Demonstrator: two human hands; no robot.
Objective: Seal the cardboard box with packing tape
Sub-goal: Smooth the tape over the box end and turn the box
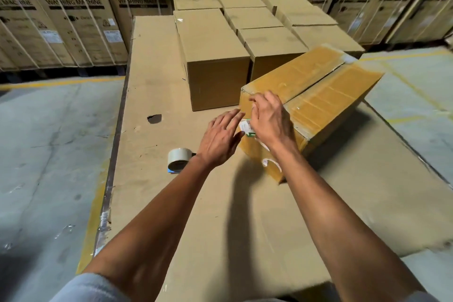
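The box point(316, 95) corner is touched by loosely spread right hand point(269, 122) fingers; the left hand point(219, 138), fingers wide, is held beside it, tape roll point(177, 160) behind.

Dim warehouse light, warm cast. Overhead source throws a long dark arm shadow on the flat brown cardboard sheet point(220, 203). Glare on the glossy yellow-taped cardboard box point(318, 86). Strong wide-angle bending at edges; stacked printed cartons point(73, 19) at the back are soft.
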